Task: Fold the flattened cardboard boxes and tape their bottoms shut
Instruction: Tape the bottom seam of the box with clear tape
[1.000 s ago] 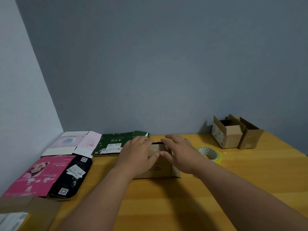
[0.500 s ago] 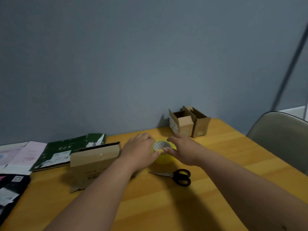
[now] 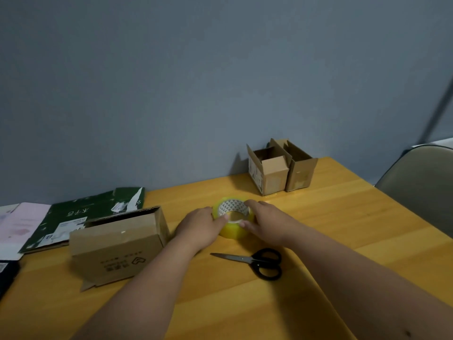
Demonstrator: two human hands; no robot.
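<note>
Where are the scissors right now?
The scissors lie flat on the wooden table, centre-right in the head view, just nearer the person than the tape roll held between both hands, black handles pointing right.

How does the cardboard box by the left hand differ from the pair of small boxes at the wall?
The cardboard box beside the left hand is wider and lower; the two small boxes are narrow and tall. The cardboard box stands alone near the table's middle, its print upside down; the two small boxes stand side by side at the wall, top flaps up and open. All are plain brown cardboard, already folded into shape.
</note>
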